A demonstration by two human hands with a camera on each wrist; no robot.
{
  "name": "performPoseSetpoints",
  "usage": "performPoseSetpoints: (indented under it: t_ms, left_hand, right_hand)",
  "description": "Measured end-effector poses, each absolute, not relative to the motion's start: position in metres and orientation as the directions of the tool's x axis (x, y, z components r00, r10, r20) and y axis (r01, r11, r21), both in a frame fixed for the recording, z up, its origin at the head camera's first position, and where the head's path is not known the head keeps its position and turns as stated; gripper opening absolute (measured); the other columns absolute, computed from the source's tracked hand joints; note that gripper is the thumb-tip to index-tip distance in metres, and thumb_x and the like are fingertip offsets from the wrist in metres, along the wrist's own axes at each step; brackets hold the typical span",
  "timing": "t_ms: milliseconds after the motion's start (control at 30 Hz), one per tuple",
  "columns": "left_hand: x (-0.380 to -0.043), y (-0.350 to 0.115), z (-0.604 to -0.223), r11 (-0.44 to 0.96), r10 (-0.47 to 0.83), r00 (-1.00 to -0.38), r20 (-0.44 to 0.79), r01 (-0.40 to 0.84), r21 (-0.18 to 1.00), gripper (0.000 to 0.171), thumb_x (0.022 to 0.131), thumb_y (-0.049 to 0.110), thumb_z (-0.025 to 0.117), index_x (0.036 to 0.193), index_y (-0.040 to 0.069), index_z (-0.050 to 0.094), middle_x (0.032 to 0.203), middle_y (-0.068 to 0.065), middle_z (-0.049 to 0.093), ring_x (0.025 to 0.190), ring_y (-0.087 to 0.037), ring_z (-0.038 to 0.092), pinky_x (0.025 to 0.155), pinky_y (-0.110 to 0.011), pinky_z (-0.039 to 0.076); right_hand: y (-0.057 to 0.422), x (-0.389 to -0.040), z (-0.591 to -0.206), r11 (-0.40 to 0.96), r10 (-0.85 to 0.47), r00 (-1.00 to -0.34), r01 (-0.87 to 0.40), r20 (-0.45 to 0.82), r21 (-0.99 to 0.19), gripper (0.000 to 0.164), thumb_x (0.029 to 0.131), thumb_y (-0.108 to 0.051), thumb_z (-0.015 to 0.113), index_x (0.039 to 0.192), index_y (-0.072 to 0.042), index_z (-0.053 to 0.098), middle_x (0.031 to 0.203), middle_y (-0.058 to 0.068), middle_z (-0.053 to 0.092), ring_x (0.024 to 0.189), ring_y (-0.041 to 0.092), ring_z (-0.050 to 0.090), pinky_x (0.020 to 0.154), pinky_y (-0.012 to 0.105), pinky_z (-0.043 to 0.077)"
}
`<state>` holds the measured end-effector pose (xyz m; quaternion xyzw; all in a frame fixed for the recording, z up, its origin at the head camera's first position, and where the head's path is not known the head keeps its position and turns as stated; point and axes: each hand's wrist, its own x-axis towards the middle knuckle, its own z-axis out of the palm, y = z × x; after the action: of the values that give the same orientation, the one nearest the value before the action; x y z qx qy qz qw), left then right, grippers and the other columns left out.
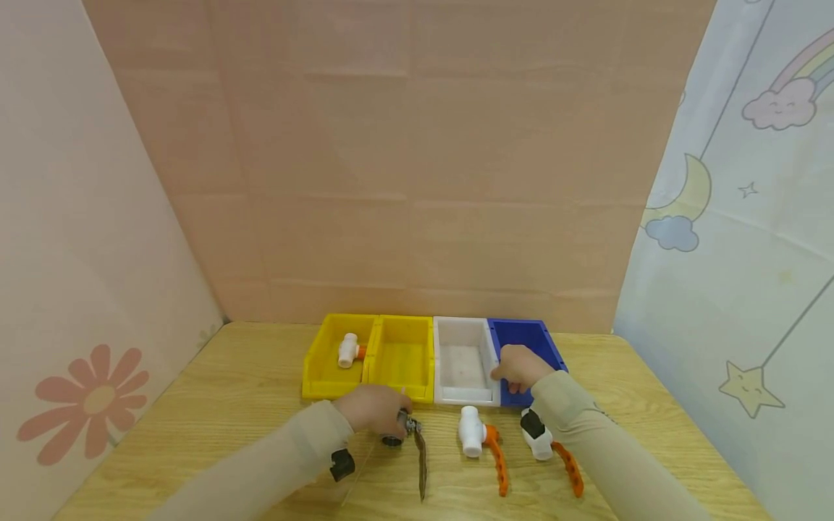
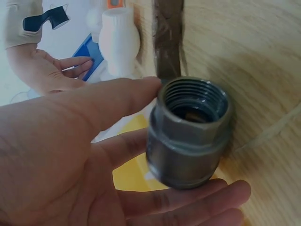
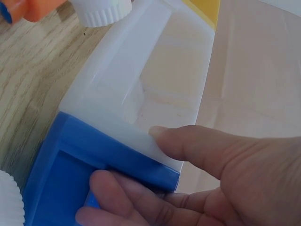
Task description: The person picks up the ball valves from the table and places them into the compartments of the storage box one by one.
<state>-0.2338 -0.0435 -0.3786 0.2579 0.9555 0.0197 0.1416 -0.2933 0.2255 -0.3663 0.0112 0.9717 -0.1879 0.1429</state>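
My left hand (image 1: 374, 409) pinches a metal ball valve (image 2: 188, 146), its thumb at one side and its index finger behind. The valve's threaded opening faces the left wrist camera, and its long dark lever (image 1: 421, 463) points toward the near table edge. My right hand (image 1: 521, 367) grips the adjoining walls of the white bin (image 1: 466, 396) and the blue bin (image 3: 117, 146). Its thumb lies on the white side, while its fingers curl into the blue bin.
Two white plastic valves (image 1: 470, 434) with orange levers (image 1: 500, 463) lie in front of the bins, the right one partly by my right sleeve. Another white valve (image 1: 348, 352) sits in the leftmost yellow bin (image 1: 313, 373). A second yellow bin (image 1: 402, 393) adjoins the white one.
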Motion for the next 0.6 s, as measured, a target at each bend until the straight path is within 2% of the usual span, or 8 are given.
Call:
performPoseSetpoints:
  t_ms: [200, 433, 600]
  left_hand:
    - [-0.234, -0.041, -0.382, 0.88, 0.472, -0.826, -0.307, 0.46, 0.116, 0.042, 0.085, 0.037, 0.071, 0.124, 0.024, 0.063, 0.093, 0.002, 0.065, 0.076, -0.012, 0.05, 0.067, -0.029, 0.045]
    - [-0.235, -0.039, -0.389, 0.879, 0.471, -0.831, -0.296, 0.469, 0.081, 0.043, 0.085, 0.042, 0.071, 0.122, 0.024, 0.063, 0.098, 0.001, 0.069, 0.081, -0.011, 0.059, 0.068, -0.03, 0.049]
    - [-0.233, -0.037, -0.39, 0.89, 0.448, -0.847, -0.288, 0.451, 0.057, 0.044, 0.084, 0.043, 0.071, 0.123, 0.023, 0.062, 0.095, 0.0, 0.069, 0.078, -0.01, 0.057, 0.065, -0.03, 0.049]
  right_hand:
    - [0.225, -0.294, -0.366, 0.928, -0.027, -0.959, 0.081, -0.283, -0.363, 0.02, 0.089, -0.018, 0.069, 0.081, -0.003, 0.059, 0.072, 0.016, 0.066, 0.065, 0.024, 0.065, 0.065, 0.034, 0.058]
    - [0.226, -0.295, -0.366, 0.927, -0.03, -0.96, 0.077, -0.277, -0.367, 0.021, 0.088, -0.018, 0.069, 0.08, -0.003, 0.058, 0.071, 0.015, 0.064, 0.064, 0.023, 0.065, 0.062, 0.033, 0.058]
    - [0.227, -0.294, -0.367, 0.928, -0.048, -0.962, 0.057, -0.268, -0.368, 0.021, 0.088, -0.017, 0.069, 0.079, -0.003, 0.057, 0.07, 0.015, 0.065, 0.063, 0.023, 0.064, 0.06, 0.033, 0.057]
